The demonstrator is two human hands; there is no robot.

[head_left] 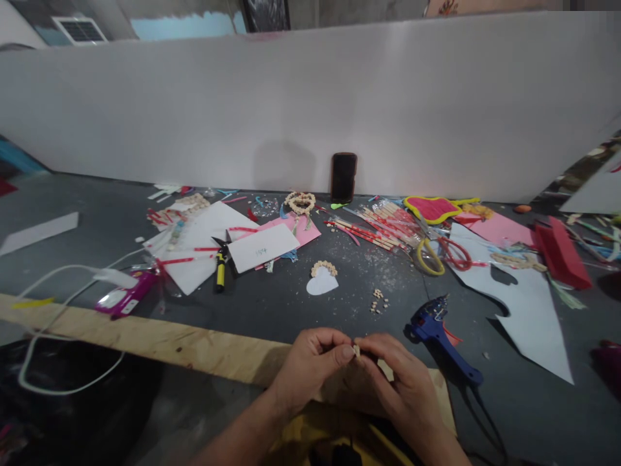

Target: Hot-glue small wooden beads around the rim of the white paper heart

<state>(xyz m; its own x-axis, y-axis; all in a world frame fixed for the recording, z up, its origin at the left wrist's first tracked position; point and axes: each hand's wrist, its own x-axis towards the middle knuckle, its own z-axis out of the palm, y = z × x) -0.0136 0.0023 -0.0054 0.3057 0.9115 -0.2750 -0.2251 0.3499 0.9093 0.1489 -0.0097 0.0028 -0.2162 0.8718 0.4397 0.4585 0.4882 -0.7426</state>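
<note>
My left hand [313, 362] and my right hand [400, 375] meet above the table's front edge. Their fingertips pinch a small pale wooden piece [356, 350] from both sides; its exact shape is too small to tell. Beyond them lies a white paper heart [322, 283], with a curved row of little wooden pieces [323, 266] along its top edge. Several loose wooden pieces [378, 300] are scattered to the right of the heart. A blue hot glue gun [446, 340] rests to the right of my right hand, its nozzle pointing away from me.
Yellow-and-red-handled scissors [439, 254], red-and-white sticks [383, 223] and cut white paper [519, 310] lie to the right. Pliers [220, 266], a white card [263, 248] and a purple device [125, 294] with a white cable are left. A phone [344, 177] leans against the white partition [194, 116].
</note>
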